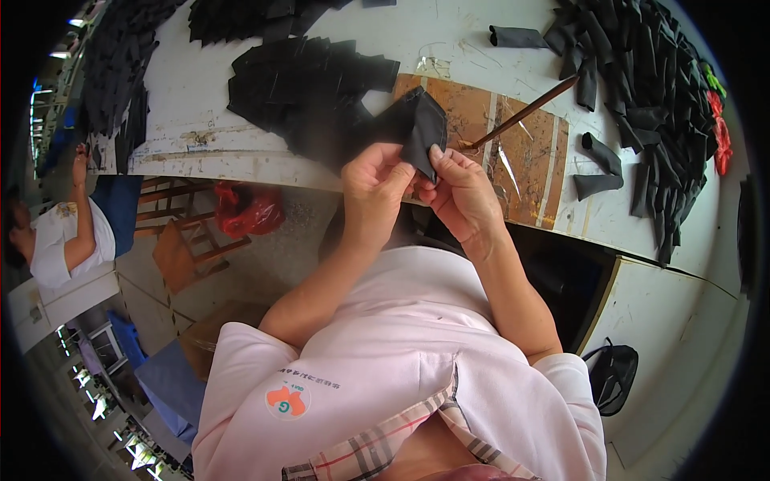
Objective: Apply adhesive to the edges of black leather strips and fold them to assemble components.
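Both my hands hold one black fabric piece (pixel 427 127) just over the table's near edge. Thumb and fingers of my left hand (pixel 377 180) pinch its lower left side. My right hand (pixel 465 188) grips the lower right corner between thumb and fingers. The piece is folded, with its pointed top standing up toward the far side. Behind it lies a brown board (pixel 521 180), and a thin brown stick (pixel 521 115) rests slantwise on that board. Left of my hands, overlapping flat black fabric pieces (pixel 313 92) are spread on the table.
A large heap of rolled black fabric pieces (pixel 642 136) covers the table's right side; two loose ones lie near it. More black pieces (pixel 120 64) are piled far left. A red plastic bag (pixel 247 210) and a wooden stool (pixel 180 256) are at lower left. Another person (pixel 68 232) is at far left.
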`<state>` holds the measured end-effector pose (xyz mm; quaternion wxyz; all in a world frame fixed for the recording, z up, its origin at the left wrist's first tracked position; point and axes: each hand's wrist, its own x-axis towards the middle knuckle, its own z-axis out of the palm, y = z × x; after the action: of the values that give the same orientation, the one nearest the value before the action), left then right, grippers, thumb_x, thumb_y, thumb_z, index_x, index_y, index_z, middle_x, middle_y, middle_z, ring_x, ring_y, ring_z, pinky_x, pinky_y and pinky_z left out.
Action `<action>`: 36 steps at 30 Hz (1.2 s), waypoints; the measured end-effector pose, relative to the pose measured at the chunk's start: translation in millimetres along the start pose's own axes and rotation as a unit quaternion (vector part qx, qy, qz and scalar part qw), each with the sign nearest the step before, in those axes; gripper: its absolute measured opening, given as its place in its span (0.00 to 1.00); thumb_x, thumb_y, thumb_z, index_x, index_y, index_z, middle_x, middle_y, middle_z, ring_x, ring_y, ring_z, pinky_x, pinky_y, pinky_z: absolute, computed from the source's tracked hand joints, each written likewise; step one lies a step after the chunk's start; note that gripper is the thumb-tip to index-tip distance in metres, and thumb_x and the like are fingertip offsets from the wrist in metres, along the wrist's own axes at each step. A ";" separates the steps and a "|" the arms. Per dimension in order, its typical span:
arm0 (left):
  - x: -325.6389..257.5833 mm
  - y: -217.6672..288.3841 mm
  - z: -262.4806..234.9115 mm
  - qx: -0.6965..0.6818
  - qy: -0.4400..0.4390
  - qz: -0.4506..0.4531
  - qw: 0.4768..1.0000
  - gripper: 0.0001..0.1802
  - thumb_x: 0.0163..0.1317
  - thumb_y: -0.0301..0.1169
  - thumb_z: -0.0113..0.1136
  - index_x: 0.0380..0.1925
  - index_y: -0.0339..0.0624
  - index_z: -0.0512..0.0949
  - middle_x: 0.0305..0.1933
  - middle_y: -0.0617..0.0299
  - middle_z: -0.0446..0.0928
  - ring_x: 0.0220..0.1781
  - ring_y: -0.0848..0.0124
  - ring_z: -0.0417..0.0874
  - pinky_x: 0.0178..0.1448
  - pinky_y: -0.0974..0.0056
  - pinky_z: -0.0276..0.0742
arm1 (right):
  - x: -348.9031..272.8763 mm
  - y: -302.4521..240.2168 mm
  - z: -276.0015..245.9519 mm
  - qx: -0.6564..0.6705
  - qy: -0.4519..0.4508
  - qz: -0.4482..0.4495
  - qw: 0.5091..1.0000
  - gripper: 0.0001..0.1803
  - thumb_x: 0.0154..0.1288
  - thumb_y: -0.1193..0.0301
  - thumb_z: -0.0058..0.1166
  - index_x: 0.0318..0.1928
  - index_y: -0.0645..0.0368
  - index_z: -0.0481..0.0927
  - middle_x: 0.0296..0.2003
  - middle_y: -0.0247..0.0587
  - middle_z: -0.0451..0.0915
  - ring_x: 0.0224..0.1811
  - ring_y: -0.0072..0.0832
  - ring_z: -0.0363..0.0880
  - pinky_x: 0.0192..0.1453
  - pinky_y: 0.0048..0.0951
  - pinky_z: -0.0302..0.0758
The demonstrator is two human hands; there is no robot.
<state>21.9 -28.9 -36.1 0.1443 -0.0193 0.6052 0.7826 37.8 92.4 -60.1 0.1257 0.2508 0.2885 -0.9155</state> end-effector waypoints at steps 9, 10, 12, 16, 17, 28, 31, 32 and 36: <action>-1.2 14.2 10.2 0.190 -0.041 0.100 0.976 0.03 0.52 0.18 0.54 0.28 0.32 0.73 0.22 0.63 0.75 0.25 0.82 0.74 0.28 0.74 0.71 | -39.0 -19.8 20.0 -0.556 0.019 -0.421 0.717 0.14 0.50 0.71 0.60 0.39 0.60 0.76 0.29 0.40 0.73 0.26 0.27 0.75 0.28 0.25 0.72; -2.9 15.5 13.5 0.208 -0.036 0.117 0.971 0.04 0.51 0.18 0.55 0.28 0.33 0.73 0.22 0.62 0.75 0.23 0.80 0.75 0.27 0.73 0.71 | -35.6 -19.4 15.9 -0.558 -0.009 -0.426 0.712 0.14 0.50 0.73 0.60 0.40 0.59 0.76 0.28 0.39 0.73 0.26 0.26 0.74 0.27 0.24 0.72; -4.6 15.3 18.7 0.286 -0.008 0.213 0.934 0.05 0.49 0.16 0.56 0.26 0.35 0.73 0.20 0.64 0.75 0.22 0.82 0.75 0.25 0.75 0.71 | -31.7 -20.2 14.3 -0.559 -0.001 -0.457 0.692 0.11 0.49 0.76 0.58 0.36 0.60 0.76 0.27 0.38 0.72 0.26 0.28 0.75 0.26 0.27 0.73; 1.8 -0.1 18.0 0.380 0.089 0.359 0.848 0.05 0.49 0.15 0.56 0.27 0.35 0.74 0.20 0.61 0.76 0.20 0.79 0.77 0.23 0.74 0.71 | -25.3 -15.4 18.1 -0.674 0.023 -0.523 0.521 0.10 0.44 0.80 0.56 0.30 0.60 0.74 0.25 0.40 0.70 0.26 0.36 0.73 0.26 0.31 0.72; 2.2 -1.0 18.9 0.335 0.107 0.305 0.885 0.05 0.50 0.16 0.55 0.27 0.34 0.74 0.21 0.62 0.76 0.21 0.80 0.76 0.23 0.75 0.71 | -23.3 -11.8 17.4 -0.686 0.044 -0.525 0.501 0.10 0.43 0.80 0.56 0.31 0.60 0.74 0.25 0.40 0.70 0.26 0.35 0.73 0.26 0.31 0.72; 9.7 20.6 6.3 0.040 -0.097 -0.051 0.993 0.15 0.47 0.18 0.53 0.38 0.34 0.70 0.27 0.65 0.72 0.20 0.88 0.66 0.18 0.81 0.57 | -35.4 -27.5 11.8 -0.130 -0.025 -0.092 0.987 0.03 0.56 0.76 0.52 0.26 0.61 0.75 0.23 0.28 0.69 0.20 0.12 0.60 0.21 0.13 0.55; 7.2 13.7 19.3 0.130 0.016 0.085 0.988 0.10 0.47 0.17 0.52 0.33 0.33 0.71 0.26 0.63 0.74 0.18 0.87 0.67 0.17 0.80 0.58 | -33.1 -20.5 12.6 0.058 -0.113 -0.026 0.992 0.07 0.60 0.72 0.50 0.26 0.58 0.71 0.22 0.26 0.66 0.22 0.14 0.60 0.22 0.14 0.59; 6.9 11.0 20.4 0.131 0.017 0.085 0.988 0.10 0.47 0.17 0.52 0.33 0.33 0.71 0.26 0.63 0.74 0.18 0.87 0.67 0.17 0.80 0.58 | -32.6 -19.3 15.8 0.058 -0.114 -0.026 0.991 0.07 0.60 0.72 0.50 0.26 0.58 0.71 0.22 0.26 0.66 0.22 0.14 0.60 0.22 0.14 0.59; 7.6 16.6 16.2 0.121 0.009 0.075 0.990 0.07 0.50 0.17 0.52 0.32 0.34 0.72 0.25 0.62 0.75 0.16 0.84 0.69 0.17 0.77 0.64 | -29.3 -20.1 9.5 -0.073 -0.062 -0.090 0.991 0.09 0.62 0.67 0.50 0.27 0.56 0.72 0.21 0.26 0.68 0.23 0.13 0.63 0.26 0.16 0.65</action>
<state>12.8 -15.7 -17.7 0.0811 0.0366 0.6968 0.7118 51.3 105.4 -28.4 0.0783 0.1566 0.3677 -0.9133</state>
